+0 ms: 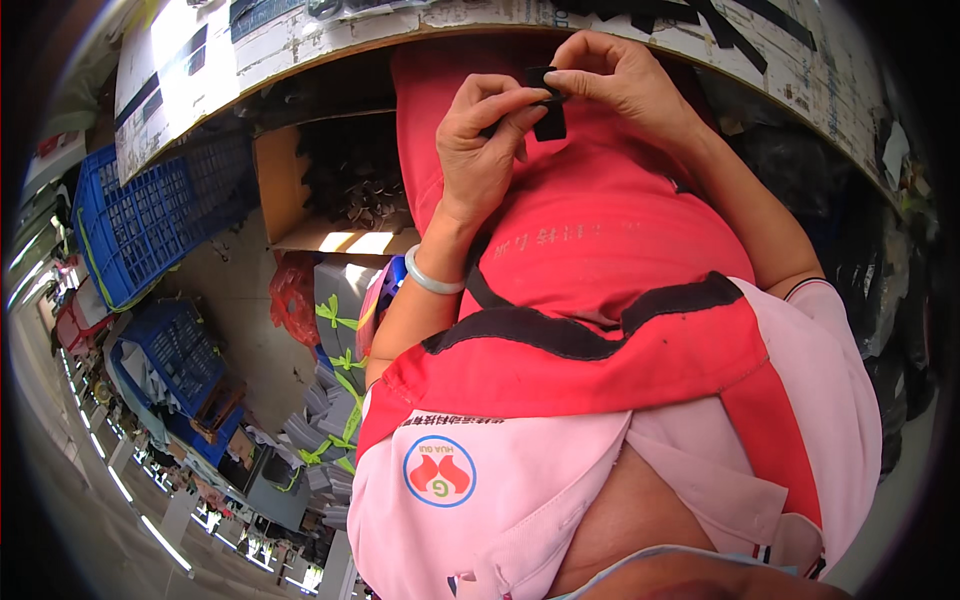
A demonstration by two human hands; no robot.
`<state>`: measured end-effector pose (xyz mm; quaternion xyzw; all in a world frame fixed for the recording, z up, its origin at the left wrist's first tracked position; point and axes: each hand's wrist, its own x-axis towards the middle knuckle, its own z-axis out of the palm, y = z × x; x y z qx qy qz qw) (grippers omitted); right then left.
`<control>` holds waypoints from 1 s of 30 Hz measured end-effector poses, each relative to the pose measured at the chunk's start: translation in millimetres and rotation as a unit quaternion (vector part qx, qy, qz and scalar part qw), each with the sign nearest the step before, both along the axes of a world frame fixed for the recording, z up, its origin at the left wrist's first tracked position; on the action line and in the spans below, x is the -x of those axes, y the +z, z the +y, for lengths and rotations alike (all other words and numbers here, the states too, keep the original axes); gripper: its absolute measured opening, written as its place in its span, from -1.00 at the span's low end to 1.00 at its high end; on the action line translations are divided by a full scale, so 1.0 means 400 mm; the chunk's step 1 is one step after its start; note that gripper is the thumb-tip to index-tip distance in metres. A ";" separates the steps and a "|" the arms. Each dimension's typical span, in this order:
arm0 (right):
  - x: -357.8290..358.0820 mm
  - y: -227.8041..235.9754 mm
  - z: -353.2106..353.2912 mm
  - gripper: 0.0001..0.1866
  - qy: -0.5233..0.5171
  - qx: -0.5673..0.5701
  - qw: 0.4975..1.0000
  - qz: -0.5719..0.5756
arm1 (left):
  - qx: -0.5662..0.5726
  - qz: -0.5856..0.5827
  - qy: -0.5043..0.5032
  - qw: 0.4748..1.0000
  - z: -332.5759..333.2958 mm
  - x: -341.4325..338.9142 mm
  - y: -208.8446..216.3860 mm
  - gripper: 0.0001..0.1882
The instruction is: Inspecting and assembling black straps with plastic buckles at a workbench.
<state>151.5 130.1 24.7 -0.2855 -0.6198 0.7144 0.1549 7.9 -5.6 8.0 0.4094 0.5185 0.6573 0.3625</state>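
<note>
Right at the near edge of the table (300, 45), both bare hands are busy with one small black piece (550, 124); the left hand (487, 145) pinches it between thumb and forefinger, the other fingers curled in; the right hand (612, 82) pinches its upper part, thumb against forefinger, just beside the left fingertips (whether it is one folded piece or two, I cannot tell from here). Below that table edge spreads a red apron (600, 230); a pale bracelet (432, 276) rings the left wrist; on the right part of the table lie black strips (733, 38). Beneath the table, to the left, stands an open box (281, 180) with small dark pieces (375, 198) in it; farther left of the table sits a blue crate (135, 225); a red plastic bag (293, 300) and grey bundles (330, 400) with yellow-green ties are back from the table, on its left side.
</note>
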 end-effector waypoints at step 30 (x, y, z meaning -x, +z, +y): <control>0.018 0.103 0.046 -0.84 -0.029 -0.246 0.969 -0.019 | 0.184 -0.279 0.033 0.942 -0.061 0.077 -0.032 -0.77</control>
